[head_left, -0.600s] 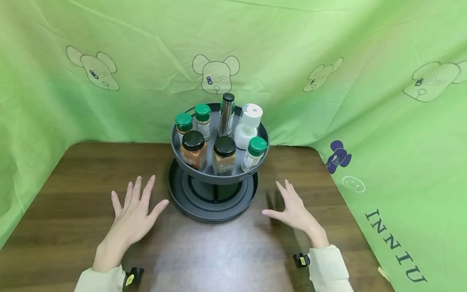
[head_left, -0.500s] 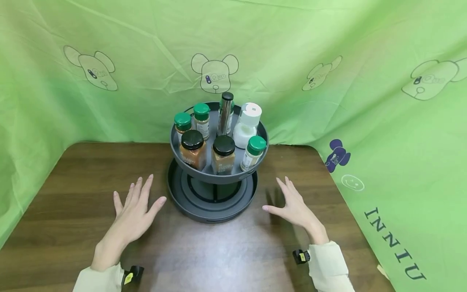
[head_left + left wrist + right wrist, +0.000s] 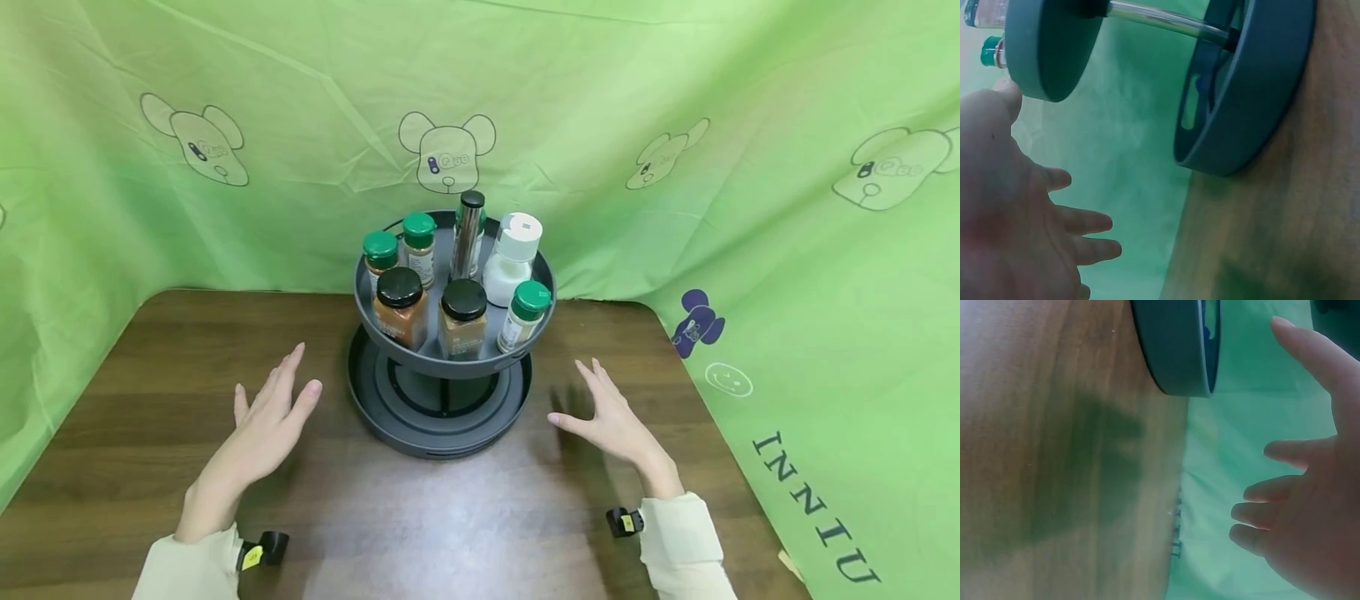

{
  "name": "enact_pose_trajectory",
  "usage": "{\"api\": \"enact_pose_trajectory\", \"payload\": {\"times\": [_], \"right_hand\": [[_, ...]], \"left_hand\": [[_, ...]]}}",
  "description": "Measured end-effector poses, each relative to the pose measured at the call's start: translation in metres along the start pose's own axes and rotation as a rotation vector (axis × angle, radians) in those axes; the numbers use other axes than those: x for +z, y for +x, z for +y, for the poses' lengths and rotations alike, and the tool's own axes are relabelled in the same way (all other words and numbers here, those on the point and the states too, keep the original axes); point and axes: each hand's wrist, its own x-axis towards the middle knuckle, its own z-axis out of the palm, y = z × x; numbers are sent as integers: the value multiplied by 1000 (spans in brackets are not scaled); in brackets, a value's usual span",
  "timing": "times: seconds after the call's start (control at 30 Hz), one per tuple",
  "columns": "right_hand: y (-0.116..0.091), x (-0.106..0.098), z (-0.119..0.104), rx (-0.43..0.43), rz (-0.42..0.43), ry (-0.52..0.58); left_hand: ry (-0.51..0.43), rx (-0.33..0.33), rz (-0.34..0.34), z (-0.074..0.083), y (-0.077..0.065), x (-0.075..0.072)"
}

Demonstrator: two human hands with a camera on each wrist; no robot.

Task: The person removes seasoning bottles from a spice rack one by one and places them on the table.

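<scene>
Between the two hands stands a grey two-tier round rack, its upper tray loaded with seasoning containers. Two square jars with black lids, an orange-brown one and a tan one, are at the front. The left hand hovers left of the rack, fingers extended and thumb spread, holding nothing. On the opposite side is the right hand, thumb apart from its straight fingers, also holding nothing. In the left wrist view a clear post joins the tiers.
The upper tray also bears several green-capped bottles, a white bottle and a slim metallic cylinder with a black top. The lower tray rests on the wooden table. A green curtain hangs behind and at the sides.
The left hand has drawn back leftward from the rack and turned more edge-on. The right hand has shifted slightly right. The rack and its containers stay put.
</scene>
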Motion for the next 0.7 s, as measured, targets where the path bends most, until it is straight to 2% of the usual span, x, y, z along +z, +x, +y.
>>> {"api": "enact_pose_trajectory", "payload": {"times": [0.3,0.53,0.7], "right_hand": [[5,-8,-2,-12,12,22],[12,-17,-4,-22,15,13],[18,-24,-7,-29,18,22]], "left_hand": [[-89,44,15,10,14,-18],[-105,58,35,15,21,-39],[-120,47,46,22,26,-46]]}}
